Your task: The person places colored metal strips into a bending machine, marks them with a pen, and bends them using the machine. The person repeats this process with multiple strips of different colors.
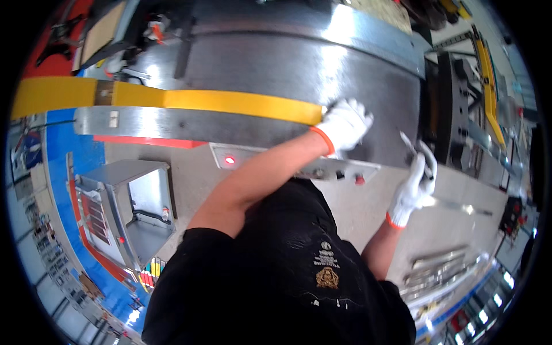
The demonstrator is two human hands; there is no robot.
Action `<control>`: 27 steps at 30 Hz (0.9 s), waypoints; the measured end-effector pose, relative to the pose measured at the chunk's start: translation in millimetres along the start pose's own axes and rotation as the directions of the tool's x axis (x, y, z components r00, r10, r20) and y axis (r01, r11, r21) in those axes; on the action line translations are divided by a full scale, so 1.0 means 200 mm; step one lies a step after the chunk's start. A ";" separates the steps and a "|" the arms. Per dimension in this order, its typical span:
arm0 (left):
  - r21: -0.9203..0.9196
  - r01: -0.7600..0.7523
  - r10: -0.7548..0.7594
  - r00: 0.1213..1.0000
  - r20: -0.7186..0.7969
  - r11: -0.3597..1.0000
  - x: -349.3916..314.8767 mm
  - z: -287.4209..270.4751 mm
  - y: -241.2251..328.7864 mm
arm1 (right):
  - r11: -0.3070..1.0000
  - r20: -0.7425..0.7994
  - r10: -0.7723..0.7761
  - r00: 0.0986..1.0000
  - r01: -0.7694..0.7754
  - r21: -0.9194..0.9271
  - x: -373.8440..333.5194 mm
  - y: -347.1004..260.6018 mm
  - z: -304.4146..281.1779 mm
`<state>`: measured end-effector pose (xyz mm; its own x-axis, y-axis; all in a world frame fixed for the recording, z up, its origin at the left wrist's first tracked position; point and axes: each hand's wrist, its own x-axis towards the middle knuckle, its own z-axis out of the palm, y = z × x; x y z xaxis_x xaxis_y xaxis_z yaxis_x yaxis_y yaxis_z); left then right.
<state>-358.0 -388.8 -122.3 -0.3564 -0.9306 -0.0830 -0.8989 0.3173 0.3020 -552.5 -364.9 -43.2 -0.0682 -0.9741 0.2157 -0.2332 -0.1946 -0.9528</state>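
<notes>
Yellow strip (172, 99): long, flat and narrow, plain bright yellow, broken by a brownish band near its left end; it looks bent there, though the lens curves straight edges.
Strip's place: along the near edge of the tabletop (259, 63), just behind the steel rail (190, 122), its left end reaching past the rail's left end.
Left hand (345, 123): white glove, orange cuff, at the strip's right end and hiding the tip; fingers curled, but I cannot tell whether they grasp it.
Right hand (415, 181): white glove, near the tabletop's near right corner; fingers bent beside a thin, pale, pointed shape; cannot tell whether it is held.
Tabletop: dark grey metal, shiny toward the far edge, with a dark bar (183, 49) toward the left.
Control panel (250, 156): below the near edge, with a lit red button (229, 160) and a red knob (359, 179); the left forearm crosses in front, covering part.
Right edge: a dark machine block (451, 112) stands beside it.
Floor: a grey cabinet (118, 172) to the left; metal bars (440, 267) heaped at lower right.
</notes>
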 end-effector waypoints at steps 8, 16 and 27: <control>-0.121 0.495 -0.506 0.857 -0.092 0.860 -0.24 -0.20 -0.22 | 0.994 -0.062 0.066 0.996 -0.071 -0.081 -0.02 0.03 -0.08; -0.294 0.660 -0.722 0.647 -0.246 0.692 -1.02 -0.31 -0.52 | 0.999 0.224 -0.006 0.975 -0.004 0.042 0.02 0.08 0.13; -0.427 0.903 -0.882 -0.173 -0.437 0.034 -2.74 -0.33 -1.65 | 0.985 0.159 0.012 0.987 -0.039 0.169 -0.17 -0.12 0.41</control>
<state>150.0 4.6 -113.1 0.9664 -0.1983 0.1633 -0.2439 -0.9078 0.3413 -466.0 -336.2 -45.6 0.0839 -0.9822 0.1679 -0.0628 -0.1734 -0.9829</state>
